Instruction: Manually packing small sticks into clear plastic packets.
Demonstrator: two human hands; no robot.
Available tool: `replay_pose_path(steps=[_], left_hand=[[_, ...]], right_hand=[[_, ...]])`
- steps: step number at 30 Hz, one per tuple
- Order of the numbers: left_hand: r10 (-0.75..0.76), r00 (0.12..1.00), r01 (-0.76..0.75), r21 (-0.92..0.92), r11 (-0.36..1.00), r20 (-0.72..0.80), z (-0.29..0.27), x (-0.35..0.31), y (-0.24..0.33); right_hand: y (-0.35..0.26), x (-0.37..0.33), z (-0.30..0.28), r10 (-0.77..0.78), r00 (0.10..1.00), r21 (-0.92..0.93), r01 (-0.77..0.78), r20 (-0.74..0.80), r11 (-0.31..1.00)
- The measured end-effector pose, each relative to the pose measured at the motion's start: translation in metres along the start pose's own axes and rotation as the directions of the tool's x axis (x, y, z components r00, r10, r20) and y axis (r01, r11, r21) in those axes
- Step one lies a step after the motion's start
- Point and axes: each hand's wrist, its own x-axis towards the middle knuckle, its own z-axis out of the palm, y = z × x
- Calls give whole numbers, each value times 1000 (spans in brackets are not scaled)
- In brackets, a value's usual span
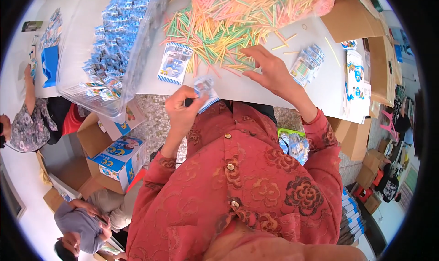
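Note:
My left hand [179, 109] pinches a small clear packet [211, 99] with blue-and-white striped ends, just off the near table edge. My right hand [277, 79] hovers over the table with thumb and fingers apart, nothing between them. Ahead of both hands spreads a pile of thin pastel sticks [219, 37] in pink, yellow and green. A stack of flat striped packets [175, 63] lies left of the pile. To the right of my right hand lie filled packets [311, 62], with coloured sticks showing through the film.
A clear plastic bin [125, 78] holds many blue striped packets [116, 37] at left. Cardboard boxes [382, 69] and printed packs [356, 80] border the right side. Below the table stand a blue printed carton [116, 158] and a green basket [292, 133]. Other people [84, 222] sit at left.

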Motion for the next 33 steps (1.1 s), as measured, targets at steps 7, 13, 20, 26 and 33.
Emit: replay_pose_path(steps=[7,13,20,26,33], left_hand=[[-36,998,33,-47,998,-55,-4,4,2],[19,1000,-19,-3,1000,-8,-2,6,13],[4,1000,-4,-2,1000,-3,-3,5,10],[-25,999,27,-81,996,24,7,4,3],[-155,984,159,-45,986,83,31,9,-9]], right_hand=[[18,10,26,-169,978,-426,204,118,882],[12,33,26,-161,966,-486,241,201,840],[19,42,32,-233,955,-593,296,182,749],[17,44,34,-177,958,-638,283,227,716],[5,44,53,-120,974,-761,225,193,608]])
